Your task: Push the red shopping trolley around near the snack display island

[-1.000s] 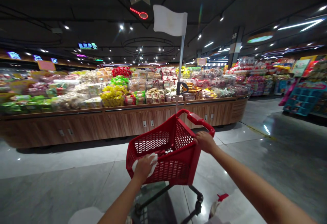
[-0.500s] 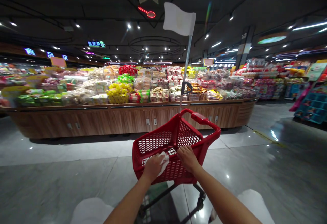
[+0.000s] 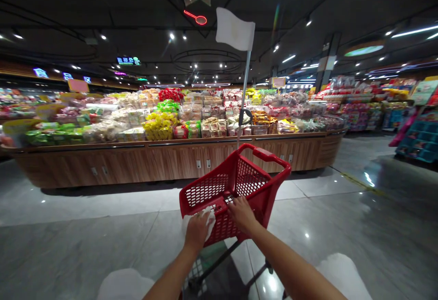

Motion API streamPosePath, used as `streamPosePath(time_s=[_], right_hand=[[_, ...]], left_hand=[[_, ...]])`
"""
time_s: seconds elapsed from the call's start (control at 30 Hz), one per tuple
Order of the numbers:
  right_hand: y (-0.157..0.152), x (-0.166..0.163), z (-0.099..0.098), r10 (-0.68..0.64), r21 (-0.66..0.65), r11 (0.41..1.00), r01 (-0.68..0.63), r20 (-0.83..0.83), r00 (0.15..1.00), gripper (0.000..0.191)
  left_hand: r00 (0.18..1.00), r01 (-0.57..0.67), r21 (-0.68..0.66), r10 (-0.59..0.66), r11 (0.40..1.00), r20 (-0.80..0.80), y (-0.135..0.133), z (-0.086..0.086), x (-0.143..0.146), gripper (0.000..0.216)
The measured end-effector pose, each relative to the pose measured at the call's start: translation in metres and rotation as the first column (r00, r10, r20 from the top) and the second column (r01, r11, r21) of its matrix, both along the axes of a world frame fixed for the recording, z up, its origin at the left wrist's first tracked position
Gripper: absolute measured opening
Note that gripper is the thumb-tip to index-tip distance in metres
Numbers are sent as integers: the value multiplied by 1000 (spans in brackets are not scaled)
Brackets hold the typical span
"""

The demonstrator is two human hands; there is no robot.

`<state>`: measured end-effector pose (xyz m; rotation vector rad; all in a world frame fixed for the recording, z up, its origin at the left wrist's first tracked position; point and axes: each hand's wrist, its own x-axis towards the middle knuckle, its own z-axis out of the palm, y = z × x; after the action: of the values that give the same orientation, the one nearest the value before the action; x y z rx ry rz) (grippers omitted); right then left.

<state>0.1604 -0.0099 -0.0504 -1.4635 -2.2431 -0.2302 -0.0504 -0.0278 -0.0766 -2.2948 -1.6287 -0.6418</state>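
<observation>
A red plastic shopping cart point(image 3: 264, 203) stands side-on in front of me, its handle to the right and a white flag point(image 3: 234, 31) on a pole rising behind it. My left hand point(image 3: 197, 230) is closed around a crumpled white cloth point(image 3: 211, 222), which rests against the near rim toward the cart's left end. Farther right on that same rim, my right hand point(image 3: 241, 214) is closed with its fingers hooked over the edge. The fingertips of the right hand are partly hidden inside the basket. I see no goods in the basket.
A long wooden display counter point(image 3: 164, 162) heaped with packaged food runs across behind the cart. Grey tiled floor point(image 3: 102, 240) lies around it. At the right stands a teal rack point(image 3: 419, 138), and a pillar point(image 3: 326, 63) rises farther back.
My left hand and the cloth have slid left along the near rim. My right hand has shifted slightly left. The cart has turned a little, its handle and flag moving slightly left.
</observation>
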Motion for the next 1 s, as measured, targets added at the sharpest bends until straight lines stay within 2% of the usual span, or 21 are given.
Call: streamPosePath(time_s=[0.07, 0.13, 0.2, 0.33, 0.43, 0.5, 0.57, 0.6, 0.67, 0.73, 0.83, 0.93, 1.0], right_hand=[[-4, -21, -11, 102, -29, 994, -103, -32, 994, 22], [-6, -31, -19, 77, -32, 996, -80, -88, 993, 22], [-5, -26, -21, 63, -28, 997, -67, -111, 992, 18], [2, 5, -16, 114, -13, 993, -116, -87, 990, 17], [6, 22, -12, 59, -18, 998, -61, -96, 994, 20], [6, 25, -10, -15, -41, 999, 11, -102, 995, 25], [1, 20, -9, -64, -73, 996, 58, -84, 994, 28], [-2, 14, -9, -51, -90, 995, 45, -67, 996, 28], [-12, -4, -13, 56, -127, 990, -60, -34, 998, 27], [-23, -23, -22, 162, -145, 976, -165, -32, 986, 24], [-38, -37, -36, 119, -103, 986, -132, -116, 986, 22], [-47, -20, -40, 153, -89, 981, -172, -182, 971, 25], [-51, 2, -39, 225, -110, 962, -248, -186, 956, 28]], left_hand=[[1000, -24, -71, 24, 997, -7, 3, 6, 26, 31], [1000, -7, -113, 6, 994, -16, 2, 10, 41, 38], [998, 51, -100, -53, 994, -19, -1, 9, 40, 40], [972, 229, -31, -230, 973, -37, -11, -13, 0, 35], [920, 383, -23, -384, 923, -79, -7, -29, -35, 37], [890, 442, -46, -444, 896, -102, 4, -29, -48, 41], [885, 441, -100, -451, 892, -119, 19, -23, -52, 44], [887, 430, -133, -446, 893, -124, 26, -20, -50, 44], [888, 422, -186, -446, 888, -116, 34, -16, -40, 43], [883, 445, -196, -465, 874, -66, 33, -19, -25, 42], [888, 458, -149, -459, 877, 30, 19, -31, -2, 41], [875, 480, -161, -483, 862, 20, 10, -34, 7, 42], [849, 514, -206, -528, 833, -21, 13, -27, 0, 44]])
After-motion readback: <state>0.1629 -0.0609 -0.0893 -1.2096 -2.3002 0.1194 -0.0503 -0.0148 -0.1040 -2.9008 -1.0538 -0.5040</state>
